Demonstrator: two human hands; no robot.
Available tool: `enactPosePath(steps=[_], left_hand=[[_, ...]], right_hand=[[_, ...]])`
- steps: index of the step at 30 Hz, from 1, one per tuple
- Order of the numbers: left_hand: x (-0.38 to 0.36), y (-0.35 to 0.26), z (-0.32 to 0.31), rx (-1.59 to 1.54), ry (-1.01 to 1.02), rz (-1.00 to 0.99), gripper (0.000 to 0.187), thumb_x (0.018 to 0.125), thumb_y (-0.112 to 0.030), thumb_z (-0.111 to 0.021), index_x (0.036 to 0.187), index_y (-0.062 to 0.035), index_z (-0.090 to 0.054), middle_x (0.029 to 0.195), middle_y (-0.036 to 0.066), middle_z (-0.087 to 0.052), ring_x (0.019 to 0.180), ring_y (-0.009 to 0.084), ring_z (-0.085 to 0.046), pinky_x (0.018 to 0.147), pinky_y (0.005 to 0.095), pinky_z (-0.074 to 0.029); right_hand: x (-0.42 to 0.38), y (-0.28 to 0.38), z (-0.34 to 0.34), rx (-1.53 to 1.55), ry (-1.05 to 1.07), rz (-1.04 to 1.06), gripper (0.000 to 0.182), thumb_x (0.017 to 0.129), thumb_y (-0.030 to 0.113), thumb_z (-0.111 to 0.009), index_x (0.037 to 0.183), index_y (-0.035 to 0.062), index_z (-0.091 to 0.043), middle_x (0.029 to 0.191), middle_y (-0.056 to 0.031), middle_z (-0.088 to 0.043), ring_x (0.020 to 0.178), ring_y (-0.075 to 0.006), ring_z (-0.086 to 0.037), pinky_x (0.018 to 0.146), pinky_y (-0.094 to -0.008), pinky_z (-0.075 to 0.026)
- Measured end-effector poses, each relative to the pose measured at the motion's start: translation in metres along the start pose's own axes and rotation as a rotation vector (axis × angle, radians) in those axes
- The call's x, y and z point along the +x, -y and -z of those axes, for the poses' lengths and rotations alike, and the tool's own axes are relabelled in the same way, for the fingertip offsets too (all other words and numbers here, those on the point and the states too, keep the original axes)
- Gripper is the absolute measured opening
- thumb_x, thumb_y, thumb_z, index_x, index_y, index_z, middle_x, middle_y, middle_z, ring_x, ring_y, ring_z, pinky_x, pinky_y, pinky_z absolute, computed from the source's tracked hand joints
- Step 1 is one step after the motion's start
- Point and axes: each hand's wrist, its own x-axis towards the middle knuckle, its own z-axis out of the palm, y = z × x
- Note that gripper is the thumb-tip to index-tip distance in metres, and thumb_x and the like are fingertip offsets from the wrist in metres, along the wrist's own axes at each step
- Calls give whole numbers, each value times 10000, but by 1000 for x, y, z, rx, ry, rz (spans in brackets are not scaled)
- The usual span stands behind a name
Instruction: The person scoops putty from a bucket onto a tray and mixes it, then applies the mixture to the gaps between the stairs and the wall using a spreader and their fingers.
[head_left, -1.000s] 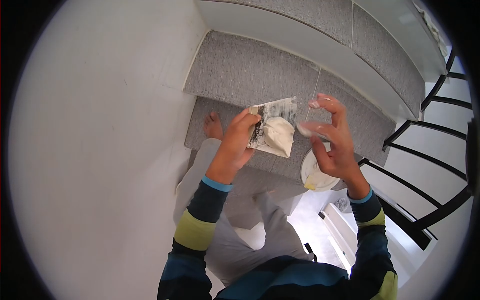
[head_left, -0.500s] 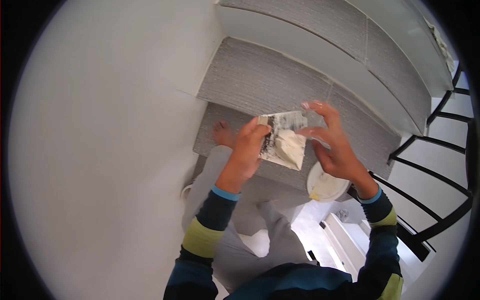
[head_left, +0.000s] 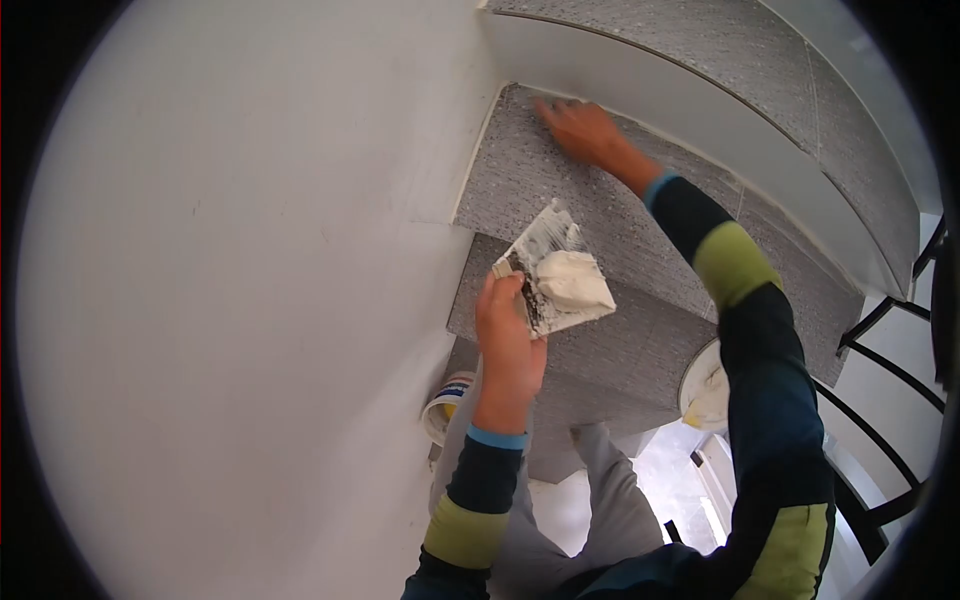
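Note:
My left hand (head_left: 510, 340) grips a wide putty knife (head_left: 548, 232) by its handle, blade held flat. A thick lump of off-white filler (head_left: 576, 281) sits on the blade, with smears around it. My right hand (head_left: 583, 132) reaches to the inner corner of the grey stair tread (head_left: 520, 165), where it meets the wall and the white riser (head_left: 640, 75). Its index finger is stretched out near the joint and it holds no tool; the other fingers are partly hidden.
A white round tub (head_left: 706, 392) with pale filler stands to the right, partly behind my right arm. At the left, a bucket (head_left: 440, 418) sits by the white wall (head_left: 250, 250). Black railing bars (head_left: 880, 435) edge the stairs on the right. My legs are below.
My right hand has moved from beside the putty knife up to the corner of the tread. The putty knife has tilted in my left hand, and the view has shifted.

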Motion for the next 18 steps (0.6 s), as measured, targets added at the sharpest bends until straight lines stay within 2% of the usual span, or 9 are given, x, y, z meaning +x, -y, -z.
enactPosePath(steps=[2, 5, 12, 14, 15, 17, 18], left_hand=[[1, -5, -4, 1, 4, 20, 195, 842, -112, -406, 1009, -43, -479, 962, 71, -530, 882, 170, -563, 737, 311, -491], [7, -14, -8, -33, 18, 37, 176, 843, -110, -404, 988, -41, -477, 949, 62, -528, 868, 162, -558, 746, 306, -485], [13, -17, -12, -31, 86, -4, 162, 839, -124, -421, 959, -47, -498, 909, 43, -533, 850, 138, -550, 739, 288, -473], [17, -18, -15, -35, 87, 10, 165, 837, -130, -429, 959, -47, -503, 902, 40, -534, 845, 135, -548, 738, 284, -471], [16, -18, -17, -42, 77, 18, 175, 836, -135, -434, 969, -46, -506, 904, 40, -531, 845, 134, -547, 739, 281, -470], [15, -16, -16, -54, 72, 21, 186, 835, -141, -439, 979, -45, -509, 906, 40, -528, 845, 134, -545, 739, 279, -470], [15, -15, -15, -44, 52, 27, 195, 833, -145, -442, 987, -46, -510, 921, 41, -522, 856, 134, -541, 740, 279, -470]], right_hand=[[30, -1, -16, -163, -58, 43, 527, 792, 51, -487, 1302, 59, -353, 916, -163, -584, 671, -278, -606, 566, -374, -495], [58, 3, -27, -266, 13, -11, 545, 810, 70, -469, 1336, 90, -326, 849, -151, -598, 630, -252, -611, 536, -343, -490], [70, 14, -31, -282, 116, -115, 559, 828, 84, -448, 1363, 118, -293, 849, -142, -606, 660, -273, -624, 460, -396, -472], [75, 15, -38, -427, 280, -123, 580, 820, 78, -449, 1372, 131, -279, 833, -132, -609, 643, -285, -615, 429, -420, -453], [73, 15, -37, -431, 279, -125, 580, 820, 78, -449, 1372, 131, -279, 833, -132, -609, 643, -285, -615, 429, -420, -453], [67, 18, -35, -710, 376, -117, 610, 809, 78, -459, 1382, 146, -262, 808, -135, -603, 626, -285, -604, 443, -415, -451], [65, 19, -34, -713, 374, -115, 610, 809, 78, -459, 1382, 146, -262, 808, -135, -603, 626, -285, -604, 443, -415, -451]])
